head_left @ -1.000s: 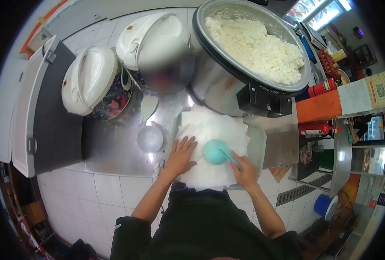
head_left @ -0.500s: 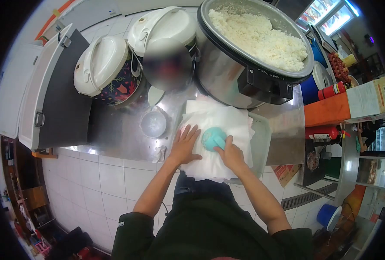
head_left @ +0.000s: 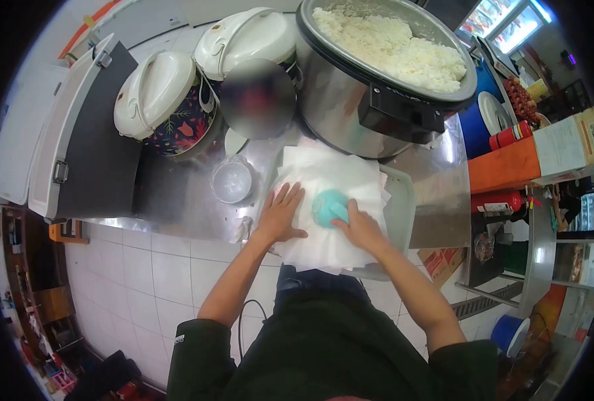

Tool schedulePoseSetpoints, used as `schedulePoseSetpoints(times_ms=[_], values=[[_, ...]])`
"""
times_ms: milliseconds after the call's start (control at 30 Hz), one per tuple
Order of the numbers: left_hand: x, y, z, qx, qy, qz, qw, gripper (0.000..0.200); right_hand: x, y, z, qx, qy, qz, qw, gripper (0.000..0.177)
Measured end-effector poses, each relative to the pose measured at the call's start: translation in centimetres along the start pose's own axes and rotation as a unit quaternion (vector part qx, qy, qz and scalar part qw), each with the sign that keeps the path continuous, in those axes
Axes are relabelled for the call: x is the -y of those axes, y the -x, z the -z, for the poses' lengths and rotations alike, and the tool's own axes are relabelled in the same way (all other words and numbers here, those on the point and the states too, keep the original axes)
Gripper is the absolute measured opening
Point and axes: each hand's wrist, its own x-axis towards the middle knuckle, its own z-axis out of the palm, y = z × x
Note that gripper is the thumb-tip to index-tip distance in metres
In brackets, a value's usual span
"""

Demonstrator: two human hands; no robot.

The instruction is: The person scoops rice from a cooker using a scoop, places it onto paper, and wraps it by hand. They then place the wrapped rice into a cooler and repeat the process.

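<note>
My right hand grips the handle of a turquoise scoop, whose round head rests on a stack of white paper sheets. My left hand lies flat on the left part of the sheets with its fingers spread, holding nothing. Beneath the sheets is a pale tray, its right side showing. Left of my left hand stands a translucent cup, with a crumpled white scrap below it. What lies under the scoop's head is hidden.
A large steel cooker holding white rice stands behind the sheets. Two white-lidded containers are at the back left, near an upright grey panel. A red fire extinguisher is at the right.
The scoop and my right hand have shifted slightly on the paper. The whole view has moved a little, so the cooker and tray appear slightly higher.
</note>
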Motion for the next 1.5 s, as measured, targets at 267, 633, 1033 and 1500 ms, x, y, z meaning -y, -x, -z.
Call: schedulePoseSetpoints(times_ms=[267,633,1033,1500], values=[[-0.4,0.3,-0.7,-0.035,-0.022,0.007,0.999,0.114,-4.8,-0.9,-1.6,-0.112,-0.072,0.102,0.986,0.066],[-2.0,9.0,-3.8,-0.039,0.059,-0.121,0.99,0.067,-5.6,6.8,8.6,-0.023,-0.557,0.002,0.83,0.038],[-2.3,8.0,-4.9,-0.162,0.218,-0.117,0.955,0.015,-5.3,8.1,20.9,-0.434,-0.46,0.177,0.754,0.033],[-3.1,9.4,-3.8,-0.136,0.411,0.021,0.901,0.012,-13.5,7.7,7.4,-0.477,-0.008,-0.056,0.877,0.055]])
